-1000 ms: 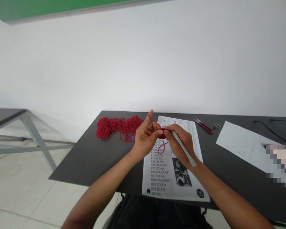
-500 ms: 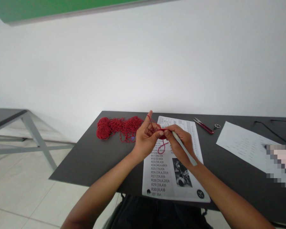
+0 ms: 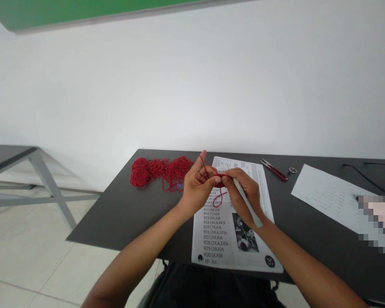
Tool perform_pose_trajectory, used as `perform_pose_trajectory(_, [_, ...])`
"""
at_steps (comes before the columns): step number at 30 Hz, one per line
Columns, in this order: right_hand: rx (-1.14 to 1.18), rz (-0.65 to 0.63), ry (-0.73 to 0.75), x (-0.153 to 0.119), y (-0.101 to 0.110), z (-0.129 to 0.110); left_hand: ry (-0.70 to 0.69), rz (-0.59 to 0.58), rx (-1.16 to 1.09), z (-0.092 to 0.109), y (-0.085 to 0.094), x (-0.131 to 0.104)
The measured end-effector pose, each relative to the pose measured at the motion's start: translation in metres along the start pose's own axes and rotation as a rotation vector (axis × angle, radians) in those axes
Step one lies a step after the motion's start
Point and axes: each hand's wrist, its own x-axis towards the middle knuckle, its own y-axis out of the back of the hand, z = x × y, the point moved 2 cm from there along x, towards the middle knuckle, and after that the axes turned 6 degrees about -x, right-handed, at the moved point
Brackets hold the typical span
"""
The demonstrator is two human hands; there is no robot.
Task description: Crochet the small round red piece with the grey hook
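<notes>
Between my two hands is a small piece of red crochet work (image 3: 220, 181), partly covered by fingers. My left hand (image 3: 197, 182) pinches its left side, with red yarn looped over the raised index finger. A grey-handled crochet hook (image 3: 248, 206) lies in the grip of my right hand (image 3: 245, 188), its handle slanting down toward the wrist and its tip up against the work. A loose yarn tail (image 3: 217, 204) curls below the piece. Left of my hands, a ball of red yarn (image 3: 140, 172) and a tangled heap of yarn (image 3: 175, 169) rest on the table.
Under my hands lies a printed pattern sheet (image 3: 211, 239) on the dark table (image 3: 131, 222). To the right are thread snips (image 3: 274, 170), a small ring (image 3: 292, 170), a handwritten paper (image 3: 327, 192) and eyeglasses (image 3: 368, 177). A small purple item (image 3: 179, 186) touches the yarn heap.
The hook's handle end has dropped slightly and moved left in my right hand. My left index fingertip has shifted a little right. The yarn and papers look the same.
</notes>
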Motion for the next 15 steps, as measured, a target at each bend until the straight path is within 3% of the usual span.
perform_pose_trajectory(15, [0.090,-0.011,-0.165,-0.0021,-0.0020,0.0048,0.036,0.005,-0.060,-0.0037,-0.0007,-0.0006])
